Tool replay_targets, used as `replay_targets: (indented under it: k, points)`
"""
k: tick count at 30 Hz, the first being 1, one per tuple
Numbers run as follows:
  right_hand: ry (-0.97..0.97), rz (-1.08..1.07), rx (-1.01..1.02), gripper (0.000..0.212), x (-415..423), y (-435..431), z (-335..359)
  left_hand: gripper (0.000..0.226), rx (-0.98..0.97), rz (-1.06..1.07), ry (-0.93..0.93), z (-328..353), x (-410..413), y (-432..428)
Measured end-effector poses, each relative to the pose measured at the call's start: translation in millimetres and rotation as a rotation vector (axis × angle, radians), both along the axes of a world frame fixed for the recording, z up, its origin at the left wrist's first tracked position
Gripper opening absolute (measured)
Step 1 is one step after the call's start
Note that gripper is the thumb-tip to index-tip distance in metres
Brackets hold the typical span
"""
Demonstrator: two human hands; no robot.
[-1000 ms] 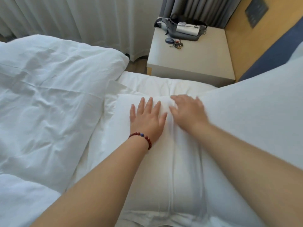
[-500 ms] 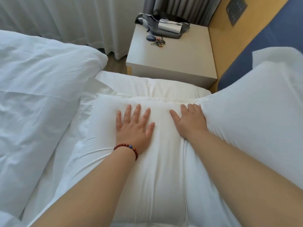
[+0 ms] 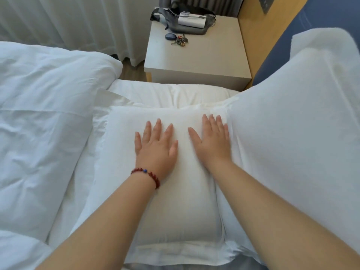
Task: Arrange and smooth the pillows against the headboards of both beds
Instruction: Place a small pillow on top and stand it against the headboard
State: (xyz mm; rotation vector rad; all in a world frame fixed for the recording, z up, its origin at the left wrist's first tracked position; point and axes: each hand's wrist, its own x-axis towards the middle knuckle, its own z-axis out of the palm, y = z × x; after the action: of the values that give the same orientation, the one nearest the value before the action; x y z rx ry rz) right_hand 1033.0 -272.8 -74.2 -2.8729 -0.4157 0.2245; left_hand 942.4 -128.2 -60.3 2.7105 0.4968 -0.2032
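Your left hand (image 3: 155, 145) and right hand (image 3: 211, 141) lie flat, fingers spread, on the pillow (image 3: 175, 201). At 3 o'clock a second pillow (image 3: 292, 123) runs off-frame, hiding the headboard (image 3: 272, 61).

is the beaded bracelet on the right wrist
No, the red beaded bracelet sits on the left hand wrist; the right hand wrist is bare.

Single view, head-worn wide-angle camera; positioned above the bed, facing forward and steeply down; close to the flat pillow (image 3: 181, 172), which fills the centre; both forearms enter from the bottom edge; nightstand (image 3: 196, 55) at top centre, farther off; curtain (image 3: 68, 22) along the top left; headboard (image 3: 311, 36) at upper right; edges curve with lens distortion; no second view.
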Motion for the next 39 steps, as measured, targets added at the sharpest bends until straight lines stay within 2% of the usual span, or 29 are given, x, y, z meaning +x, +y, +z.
replay_targets:
  k: [4,10,14,19,22,27,30,33,39]
  points:
    - [0.005,-0.031,0.115,0.074,-19.6,-9.3,-21.1,0.061,0.128,-0.028,-0.029,-12.2,-24.5,-20.5]
    - [0.139,-0.062,0.08,0.077,12.7,-15.3,-39.2,0.057,0.106,-0.126,0.068,-20.0,16.3,-15.0]
    - [0.147,-0.037,0.114,0.077,-11.0,-16.5,-17.6,0.056,0.066,-0.171,0.079,-1.7,-6.0,-5.6]
    - [0.149,-0.006,0.058,0.076,-98.4,-35.2,0.5,0.058,0.111,-0.246,0.109,11.3,-71.9,-21.3]
    - [0.224,-0.01,-0.023,0.074,-109.4,-33.1,7.9,0.058,0.14,-0.285,0.19,12.3,-97.5,-36.2]
    - [0.421,0.012,-0.067,0.071,-112.2,-29.4,59.0,0.063,0.04,-0.356,0.303,49.1,-105.0,-37.5]
    - [0.307,0.002,0.088,0.065,-144.6,-51.5,108.0,0.062,-0.081,-0.314,0.276,81.3,-105.8,-38.8]
    - [0.093,-0.04,0.22,0.062,-176.1,-87.3,148.7,0.059,-0.232,-0.358,0.128,122.0,-99.0,-58.9]
    - [-0.239,-0.188,0.19,0.056,-180.2,-150.5,213.6,0.047,-0.33,-0.667,-0.233,198.6,-53.8,-123.5]
